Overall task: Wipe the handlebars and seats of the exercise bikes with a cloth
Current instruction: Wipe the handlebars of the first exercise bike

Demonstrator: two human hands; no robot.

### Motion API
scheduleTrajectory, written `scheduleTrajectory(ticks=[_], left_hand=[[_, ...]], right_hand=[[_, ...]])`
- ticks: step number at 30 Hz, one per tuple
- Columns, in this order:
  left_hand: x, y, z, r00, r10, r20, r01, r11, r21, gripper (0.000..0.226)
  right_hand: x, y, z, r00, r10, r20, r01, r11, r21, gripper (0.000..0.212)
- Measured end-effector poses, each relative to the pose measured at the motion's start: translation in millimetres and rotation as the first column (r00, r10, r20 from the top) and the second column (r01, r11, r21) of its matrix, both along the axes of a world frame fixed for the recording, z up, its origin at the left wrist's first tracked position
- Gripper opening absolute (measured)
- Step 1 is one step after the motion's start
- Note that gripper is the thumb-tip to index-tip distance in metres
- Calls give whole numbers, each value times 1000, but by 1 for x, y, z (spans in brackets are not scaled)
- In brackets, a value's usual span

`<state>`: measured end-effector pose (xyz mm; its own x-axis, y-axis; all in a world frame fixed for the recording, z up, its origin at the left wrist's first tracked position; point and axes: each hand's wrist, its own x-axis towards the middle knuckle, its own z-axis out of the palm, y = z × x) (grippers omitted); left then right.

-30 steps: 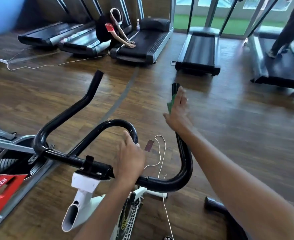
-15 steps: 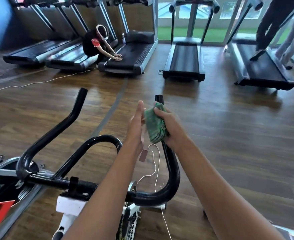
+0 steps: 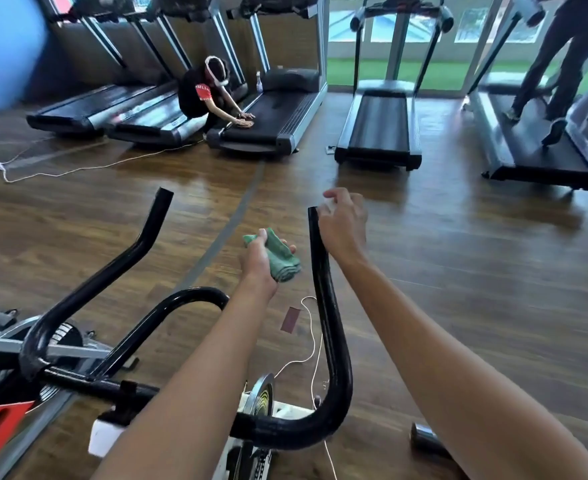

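Bunching the cloth [image 3: 283, 262] up in the left hand [image 3: 258, 262], fingers curled tight round it, with the right bar [image 3: 323, 289] just right of those fingers. What's the right hand [image 3: 342, 226] doing? (A)

It's up at the bar's tip, fingers [image 3: 335, 196] loosely curled. Can't tell if they grip anything. The cloth looks soft and light, so I'd wrap it round the stiff bar below those fingers. (B)

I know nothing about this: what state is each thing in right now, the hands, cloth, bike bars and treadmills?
green cloth, bunched in the left hand, wiping nothing.
left hand, grips the green cloth.
right hand, fingers curled beside the right handlebar tip; contact unclear.
right handlebar, bare, no cloth on it.
left handlebar, untouched.
far-right treadmill, a person stands on it.
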<state>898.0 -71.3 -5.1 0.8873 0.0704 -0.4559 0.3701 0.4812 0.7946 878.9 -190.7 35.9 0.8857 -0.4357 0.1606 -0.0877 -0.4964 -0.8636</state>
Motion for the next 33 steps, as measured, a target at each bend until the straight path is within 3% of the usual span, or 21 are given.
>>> scheduleTrajectory(ticks=[2, 4, 6, 8, 10, 16, 19, 26, 31, 33], left_hand=[[7, -9, -2, 994, -105, -13, 106, 991, 88, 53], [8, -21, 6, 954, -299, 17, 295, 948, 121, 78], [7, -35, 21, 929, -364, 61, 331, 895, 298, 75], [11, -49, 37, 923, -359, 136, 243, 820, 519, 64], [20, -57, 43, 906, -378, 190, 183, 755, 630, 61], [11, -64, 15, 928, -315, 200, 69, 672, 737, 73], [-16, -57, -10, 902, -374, 216, 65, 612, 788, 79], [28, -73, 21, 917, -275, 290, -52, 638, 768, 78], [-24, -63, -6, 928, -322, 185, 57, 615, 787, 73], [-45, -58, -22, 930, -364, 52, 171, 551, 817, 79]], right_hand=[[8, -5, -3, 991, 60, -119, -67, 996, -53, 34], [10, -6, -11, 990, 72, -122, -82, 994, -77, 34], [10, -10, -14, 995, 62, -75, -65, 997, -41, 33], [9, -15, -13, 996, 66, -52, -65, 998, 22, 33], [9, -19, -11, 995, 85, -55, -82, 995, 57, 34], [13, -25, -11, 992, 104, -72, -96, 989, 110, 31], [15, -22, -14, 994, 87, -62, -79, 991, 110, 30], [16, -27, -15, 990, 127, -56, -118, 983, 140, 34], [19, -26, -18, 989, 130, -71, -116, 978, 172, 30], [18, -26, -17, 989, 125, -78, -106, 972, 208, 31]])
